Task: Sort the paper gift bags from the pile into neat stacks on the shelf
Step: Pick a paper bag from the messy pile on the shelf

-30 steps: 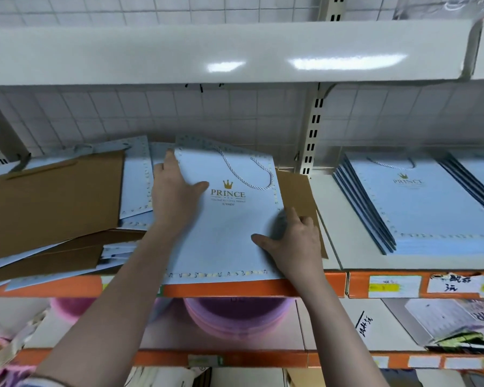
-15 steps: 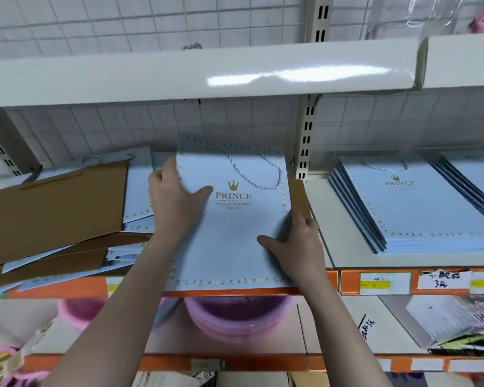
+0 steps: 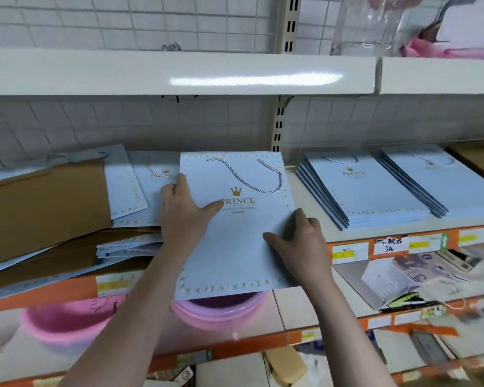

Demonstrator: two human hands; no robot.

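A light blue "PRINCE" gift bag with a white rope handle lies flat over the shelf's front edge. My left hand grips its left edge, thumb on top near the gold lettering. My right hand grips its right edge, thumb on the face and fingers curled round the side. To the left sprawls the untidy pile of blue bags mixed with brown card. Two neat stacks of the same bags lie to the right, one near and one further right.
Brown cardboard sheets cover the left of the shelf. A white shelf runs overhead. An upright slotted post stands behind the bag. Pink basins sit on the lower shelf, with packaged goods lower right.
The held bag has shifted right and towards me, its lower edge now hanging past the orange shelf lip. Both hands keep their grip on its sides.
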